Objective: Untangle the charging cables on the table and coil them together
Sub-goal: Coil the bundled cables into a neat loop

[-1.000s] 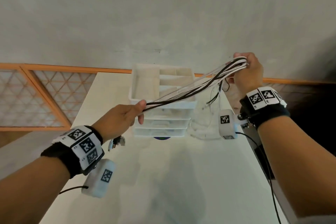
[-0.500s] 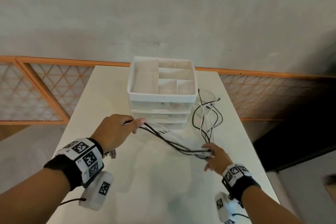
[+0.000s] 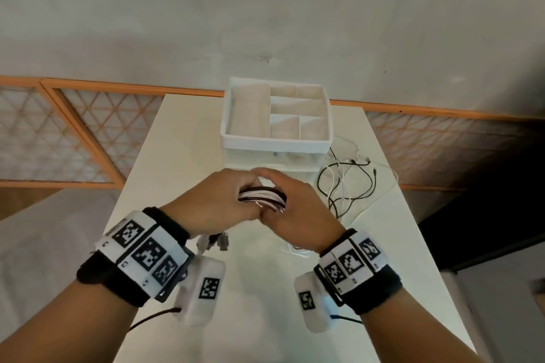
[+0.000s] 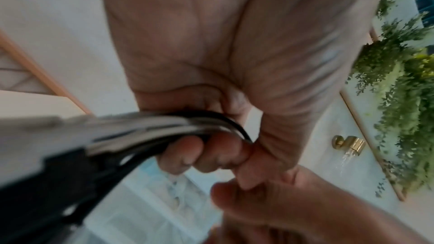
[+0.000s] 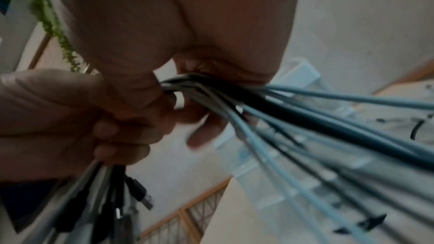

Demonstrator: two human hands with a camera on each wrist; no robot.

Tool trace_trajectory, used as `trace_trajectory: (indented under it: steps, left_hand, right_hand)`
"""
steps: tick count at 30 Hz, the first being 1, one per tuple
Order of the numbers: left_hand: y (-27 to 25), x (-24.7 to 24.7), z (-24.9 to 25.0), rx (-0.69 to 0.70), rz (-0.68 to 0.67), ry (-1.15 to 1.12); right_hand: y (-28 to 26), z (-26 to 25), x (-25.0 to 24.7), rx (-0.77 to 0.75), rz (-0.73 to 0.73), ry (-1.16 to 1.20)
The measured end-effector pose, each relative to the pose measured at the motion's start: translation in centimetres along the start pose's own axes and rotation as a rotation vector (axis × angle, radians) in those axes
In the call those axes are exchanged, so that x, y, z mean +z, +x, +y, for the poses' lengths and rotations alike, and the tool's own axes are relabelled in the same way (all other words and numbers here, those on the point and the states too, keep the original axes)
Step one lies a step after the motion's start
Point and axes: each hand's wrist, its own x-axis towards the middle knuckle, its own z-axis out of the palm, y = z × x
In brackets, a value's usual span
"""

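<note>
Head view: in front of the white plastic drawer organizer [image 3: 275, 138] on the white surface [image 3: 177, 156], the left hand [image 3: 218, 203] and right hand [image 3: 298, 215] meet, both curled around a bundle of black and white charging cables [image 3: 262, 196]. Loose cable ends [image 3: 348, 183] lie right of the organizer.

Left wrist view: fingers [image 4: 183, 155] wrap the bundle [image 4: 145, 129].

Right wrist view: cables [image 5: 293, 118] fan out from the right hand's grip; USB plugs [image 5: 140, 196] dangle below the left hand [image 5: 70, 118].

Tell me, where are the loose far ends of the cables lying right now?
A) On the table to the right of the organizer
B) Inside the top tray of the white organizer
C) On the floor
A: the loose cable ends sprawl on the table right of the white organizer, whose tray compartments hold none.
</note>
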Motion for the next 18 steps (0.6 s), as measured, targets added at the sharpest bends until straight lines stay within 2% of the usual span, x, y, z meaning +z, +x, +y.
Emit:
trace_trajectory:
  steps: [3, 6, 7, 10, 12, 14, 16, 18]
  left_hand:
    - [-1.3, 0.2, -2.0, -0.028, 0.067, -0.158]
    - [-2.9, 1.3, -4.4, -0.053, 0.105, -0.199]
    - [-3.3, 1.8, -4.9, -0.051, 0.111, -0.219]
    - [-3.9, 2.4, -5.1, -0.039, 0.066, -0.232]
    - [-3.8, 2.2, -4.7, 0.002, -0.021, -0.068]
    - [-3.4, 1.6, -4.1, 0.059, -0.035, 0.045]
    - [-3.2, 0.6, -3.8, 0.050, 0.021, -0.063]
    - [-3.3, -0.7, -4.0, -0.030, 0.081, -0.324]
  right_hand:
    - [0.3, -0.6, 0.8, 0.001, 0.116, 0.171]
    - [-0.1, -0.4, 0.6, 0.063, 0.168, 0.342]
    - [-0.2, -0.3, 0.4, 0.079, 0.146, 0.324]
    - [-0.4, -0.3, 0.4, 0.100, -0.013, 0.057]
    - [-0.4, -0.8, 0.6, 0.066, -0.136, -0.069]
    - [-0.2, -1.6, 1.1, -0.013, -0.180, -0.096]
    - [0.1, -2.0, 1.3, -0.039, -0.149, -0.022]
    - [0.0, -2.1, 0.8, -0.046, -0.096, 0.143]
